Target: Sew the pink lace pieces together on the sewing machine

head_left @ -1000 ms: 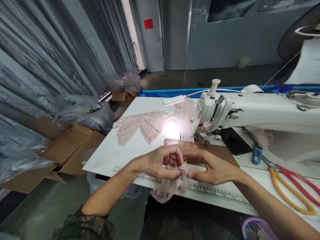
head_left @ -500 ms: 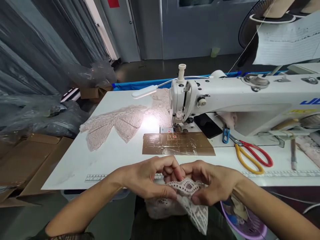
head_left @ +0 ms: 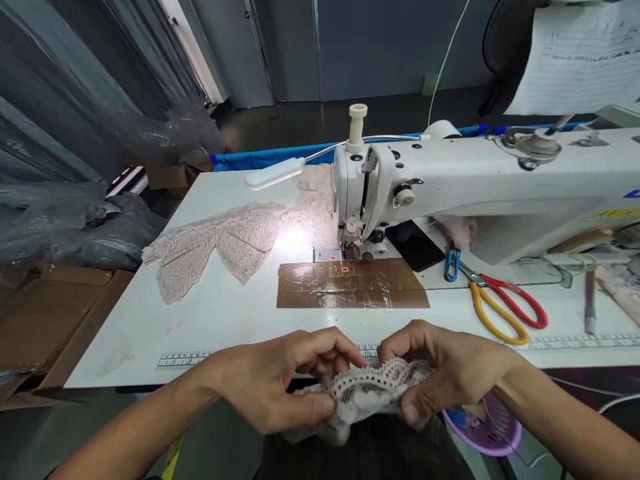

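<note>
A pale pink piece of lace (head_left: 370, 393) with a scalloped, holed edge is stretched between my two hands, just off the table's front edge above my lap. My left hand (head_left: 290, 380) pinches its left part between thumb and fingers. At the right end, my right hand (head_left: 440, 373) grips it the same way, thumb toward me. The lace's lower part hangs in folds. Beyond my hands stands a white sewing machine (head_left: 450, 180), and more pale pink lace (head_left: 245, 243) lies spread to the left of its needle.
Brown tape (head_left: 350, 285) covers the table (head_left: 200, 327) before the needle. Scissors (head_left: 505, 307), a blue thread snipper (head_left: 452, 263) and a black phone (head_left: 414, 245) lie to the right. A lit lamp (head_left: 275, 173) hangs over the lace. A purple basket (head_left: 487, 427) stands below.
My hands have moved apart, drawing the lace edge out wider between them. The corner that hung down is now gathered up. The camera view has shifted slightly.
</note>
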Demonstrator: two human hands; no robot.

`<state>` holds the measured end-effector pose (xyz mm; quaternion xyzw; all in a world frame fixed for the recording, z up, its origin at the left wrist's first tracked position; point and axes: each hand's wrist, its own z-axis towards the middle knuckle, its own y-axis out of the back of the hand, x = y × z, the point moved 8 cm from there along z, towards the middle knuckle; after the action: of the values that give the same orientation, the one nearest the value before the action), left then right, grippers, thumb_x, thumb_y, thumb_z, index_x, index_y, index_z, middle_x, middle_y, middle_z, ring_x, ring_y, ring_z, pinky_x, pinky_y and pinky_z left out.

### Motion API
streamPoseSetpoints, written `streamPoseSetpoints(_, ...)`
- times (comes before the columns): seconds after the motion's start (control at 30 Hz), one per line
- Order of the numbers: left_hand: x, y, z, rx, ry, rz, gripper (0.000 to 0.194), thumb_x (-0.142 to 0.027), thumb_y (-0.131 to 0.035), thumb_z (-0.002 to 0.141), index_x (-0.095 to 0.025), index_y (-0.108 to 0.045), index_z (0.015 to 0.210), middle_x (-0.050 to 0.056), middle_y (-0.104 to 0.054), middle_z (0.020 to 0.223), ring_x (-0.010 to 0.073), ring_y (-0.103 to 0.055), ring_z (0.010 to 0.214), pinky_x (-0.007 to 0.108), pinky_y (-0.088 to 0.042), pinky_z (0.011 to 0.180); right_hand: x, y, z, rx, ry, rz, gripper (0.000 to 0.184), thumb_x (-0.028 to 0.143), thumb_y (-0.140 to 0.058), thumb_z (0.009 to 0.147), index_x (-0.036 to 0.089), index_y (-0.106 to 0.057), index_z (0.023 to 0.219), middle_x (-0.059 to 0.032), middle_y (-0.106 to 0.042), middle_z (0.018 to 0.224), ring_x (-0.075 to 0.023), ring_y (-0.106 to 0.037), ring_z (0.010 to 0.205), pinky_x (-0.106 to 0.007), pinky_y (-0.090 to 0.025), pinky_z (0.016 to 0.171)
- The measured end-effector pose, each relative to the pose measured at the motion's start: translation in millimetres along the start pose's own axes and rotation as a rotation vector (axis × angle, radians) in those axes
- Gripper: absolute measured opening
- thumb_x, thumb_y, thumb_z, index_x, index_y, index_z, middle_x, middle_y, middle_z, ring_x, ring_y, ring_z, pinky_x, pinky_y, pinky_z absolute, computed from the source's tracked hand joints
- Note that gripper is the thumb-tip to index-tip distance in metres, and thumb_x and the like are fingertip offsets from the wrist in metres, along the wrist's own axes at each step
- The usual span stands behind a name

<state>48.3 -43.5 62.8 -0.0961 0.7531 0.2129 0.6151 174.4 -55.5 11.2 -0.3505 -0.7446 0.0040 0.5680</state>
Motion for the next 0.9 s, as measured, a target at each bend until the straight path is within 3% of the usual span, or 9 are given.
streamPoseSetpoints(0.17,8,30.5,9,-0.073,0.095,0.031,0.038,-0.033,-0.064,0.087,-0.020,-0.055,0.122,0.002,-0.055,0.088,0.0116,-0.051,0.074,0.020,-0.044,0.063,12,18,8,-0.070,0.077,-0.131,0.040,0.051,-0.069,0.084,0.011,-0.066,0.082,0.0038,-0.050,0.063,-0.0042,-0.037,0.056,-0.017,-0.031,0.050)
streamPoseSetpoints(0.23,20,51.6,16,-0.110,0.127,0.044,0.039,-0.038,-0.069,0.084,-0.019,-0.060,0.116,0.003,-0.057,0.090,0.0113,-0.053,0.073,0.020,-0.042,0.059,16,38,14,-0.151,0.071,-0.222,0.044,0.056,-0.066,0.085,0.011,-0.069,0.084,0.0046,-0.047,0.059,-0.0050,-0.035,0.052,-0.019,-0.029,0.048)
streamPoseSetpoints(0.3,37,74.7,22,-0.143,0.179,0.102,0.042,-0.045,-0.067,0.085,-0.019,-0.062,0.116,0.001,-0.056,0.080,0.0100,-0.050,0.063,0.020,-0.038,0.053,23,66,19,-0.274,0.057,-0.339,0.046,0.058,-0.065,0.083,0.013,-0.070,0.088,0.0040,-0.048,0.059,-0.0064,-0.037,0.051,-0.021,-0.028,0.047)
streamPoseSetpoints(0.37,54,101.0,25,-0.240,0.239,0.192,0.045,-0.050,-0.061,0.089,-0.018,-0.060,0.120,-0.002,-0.051,0.068,0.0090,-0.043,0.053,0.020,-0.032,0.048,37,98,24,-0.455,0.054,-0.530,0.045,0.057,-0.063,0.084,0.014,-0.072,0.089,0.0014,-0.054,0.062,-0.0078,-0.039,0.051,-0.023,-0.026,0.048)
streamPoseSetpoints(0.47,66,131.3,24,-0.386,0.305,0.455,0.042,-0.049,-0.056,0.091,-0.016,-0.062,0.116,-0.003,-0.050,0.061,0.0098,-0.041,0.049,0.023,-0.030,0.048,63,141,21,-0.866,0.020,-0.925,0.035,0.048,-0.063,0.084,0.015,-0.071,0.078,-0.0014,-0.054,0.061,-0.0115,-0.043,0.055,-0.027,-0.025,0.052)
streamPoseSetpoints(0.57,63,143.9,24,-0.472,0.291,0.742,0.037,-0.045,-0.053,0.092,-0.014,-0.064,0.109,0.002,-0.059,0.067,0.0130,-0.052,0.057,0.025,-0.036,0.054,76,157,17,-1.105,-0.027,-1.200,0.028,0.043,-0.064,0.083,0.017,-0.070,0.077,-0.0032,-0.053,0.060,-0.0160,-0.048,0.060,-0.028,-0.025,0.056)
streamPoseSetpoints(0.73,50,150.4,38,-0.626,0.138,1.101,0.037,-0.036,-0.039,0.098,-0.012,-0.061,0.117,0.014,-0.065,0.112,0.0197,-0.062,0.085,0.030,-0.044,0.063,73,153,12,-1.038,-0.045,-1.248,0.026,0.041,-0.057,0.087,0.019,-0.069,0.085,-0.0010,-0.051,0.056,-0.0155,-0.047,0.056,-0.029,-0.025,0.057)
streamPoseSetpoints(0.8,53,145.4,55,-0.557,0.040,1.135,0.038,-0.033,-0.035,0.100,-0.014,-0.062,0.118,0.014,-0.064,0.117,0.0207,-0.062,0.092,0.032,-0.047,0.070,72,149,8,-0.962,-0.027,-1.212,0.029,0.045,-0.057,0.087,0.018,-0.068,0.089,-0.0001,-0.052,0.058,-0.0138,-0.045,0.054,-0.029,-0.025,0.056)
streamPoseSetpoints(0.9,64,140.5,79,-0.396,-0.050,1.087,0.037,-0.033,-0.036,0.100,-0.015,-0.066,0.112,0.012,-0.067,0.104,0.0230,-0.061,0.096,0.037,-0.048,0.084,68,147,1,-0.861,-0.011,-1.108,0.029,0.045,-0.063,0.082,0.019,-0.067,0.095,0.0013,-0.055,0.063,-0.0109,-0.041,0.052,-0.028,-0.025,0.054)
